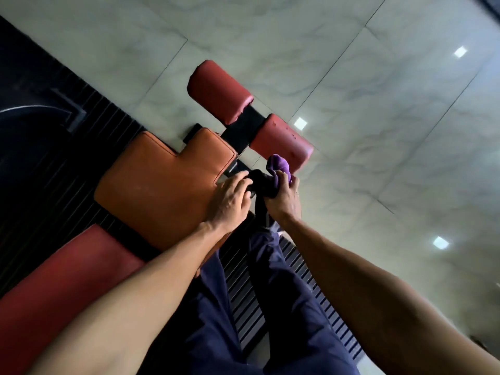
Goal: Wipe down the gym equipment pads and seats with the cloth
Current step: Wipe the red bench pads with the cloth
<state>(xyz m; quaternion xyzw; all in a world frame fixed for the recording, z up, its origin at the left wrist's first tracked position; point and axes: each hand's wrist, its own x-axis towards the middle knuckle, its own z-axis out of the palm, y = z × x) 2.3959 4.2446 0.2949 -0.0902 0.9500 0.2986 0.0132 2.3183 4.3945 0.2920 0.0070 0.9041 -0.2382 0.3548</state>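
A gym bench runs from lower left to centre. Its orange seat pad [162, 182] lies in the middle, and a red back pad [65, 282] lies nearer me at the lower left. Beyond the seat stand two red roller pads, one far [219, 90] and one near [281, 139], joined by a black bar. My right hand [284, 198] grips a bunched purple cloth [280, 165] just below the near roller. My left hand [230, 201] rests at the seat's right edge, fingers curled over a dark part of the frame next to the cloth.
A black ribbed rubber mat [297, 293] lies under the bench and my dark blue trouser legs [284, 307]. Pale marble floor tiles [378, 117] with bright light reflections spread to the right. Dark equipment sits at the far left.
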